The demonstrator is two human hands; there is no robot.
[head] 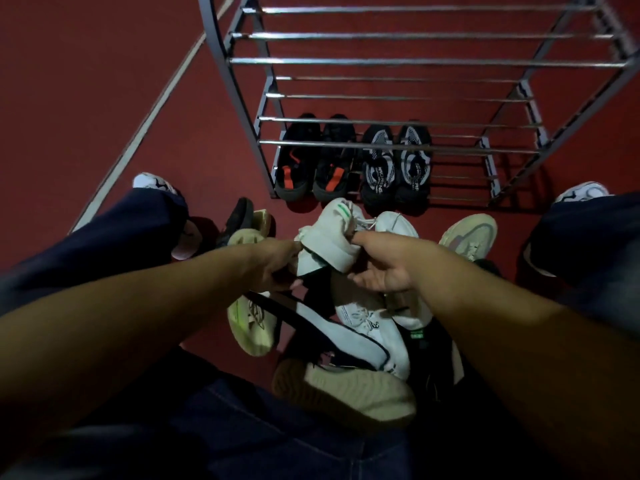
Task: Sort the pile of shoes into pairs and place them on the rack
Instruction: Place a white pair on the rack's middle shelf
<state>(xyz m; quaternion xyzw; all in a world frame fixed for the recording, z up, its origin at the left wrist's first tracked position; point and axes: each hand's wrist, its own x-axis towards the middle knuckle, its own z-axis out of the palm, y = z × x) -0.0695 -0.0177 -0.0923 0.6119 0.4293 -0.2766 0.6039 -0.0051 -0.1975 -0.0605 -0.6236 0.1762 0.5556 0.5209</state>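
Note:
A white sneaker with a green heel tab (329,237) hangs above the pile, gripped at its sole edge by my left hand (277,263). My right hand (381,263) pinches its upper near the laces, the other fingers spread below. Another white sneaker (398,225) lies just behind it. The metal shoe rack (398,60) stands ahead. On its bottom shelf sit a black pair with orange straps (313,164) and a black-and-grey patterned pair (396,164), side by side.
Under my arms lies a pile: a cream sneaker with a yellow-green stripe (249,323), a white sneaker (367,327), a ribbed tan sole (346,389) and dark shoes. A beige sneaker (467,233) lies right, a black-and-tan shoe (246,220) left. My knees flank the pile on red floor.

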